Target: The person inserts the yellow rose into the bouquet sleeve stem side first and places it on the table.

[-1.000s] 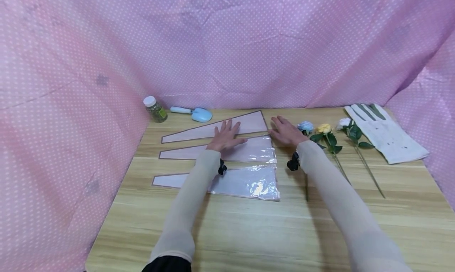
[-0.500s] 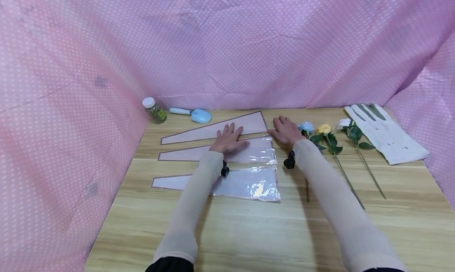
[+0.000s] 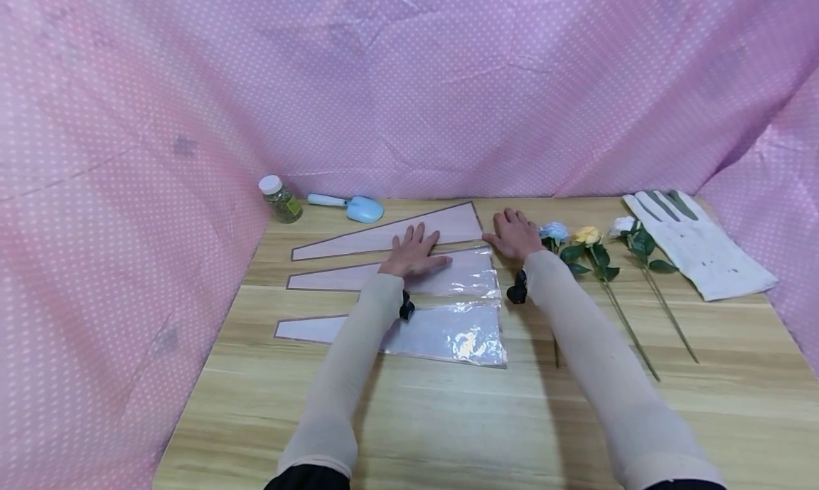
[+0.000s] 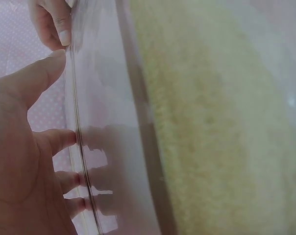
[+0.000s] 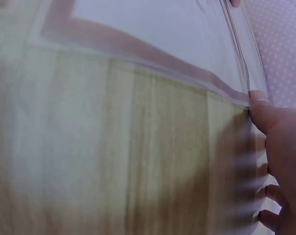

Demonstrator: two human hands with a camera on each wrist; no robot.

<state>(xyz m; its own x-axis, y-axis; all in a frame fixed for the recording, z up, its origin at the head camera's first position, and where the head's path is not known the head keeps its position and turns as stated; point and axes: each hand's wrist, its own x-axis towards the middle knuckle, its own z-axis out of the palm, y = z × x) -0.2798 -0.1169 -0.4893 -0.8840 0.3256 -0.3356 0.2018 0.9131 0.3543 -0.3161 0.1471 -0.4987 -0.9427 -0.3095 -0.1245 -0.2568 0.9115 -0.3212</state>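
Observation:
Three flat tapered plastic sleeves with dark borders lie on the wooden table: a far sleeve (image 3: pixel 457 220), a middle sleeve (image 3: pixel 470 271) and a near sleeve (image 3: pixel 441 333). My left hand (image 3: pixel 414 255) rests palm down with spread fingers across the far and middle ones. At the far sleeve's right corner, my right hand (image 3: pixel 515 235) touches it with the thumb, the other fingers resting on the table. That thumb (image 5: pixel 259 105) shows on the corner in the right wrist view. Fingers (image 4: pixel 62 141) of the left hand touch a sleeve in the left wrist view.
Right of my right hand lie a blue rose (image 3: pixel 553 230), a yellow rose (image 3: pixel 586 235) and a white rose (image 3: pixel 622 227), then a pair of white gloves (image 3: pixel 710 255). A light blue trowel (image 3: pixel 363 209) and a white-capped jar (image 3: pixel 281 202) stand back left, before a pink dotted cloth (image 3: pixel 409 106).
My left hand has slid slightly right over the far and middle sleeves. The right forearm has shifted a little left, uncovering more of the yellow rose's stem; its thumb stays by the sleeve corner.

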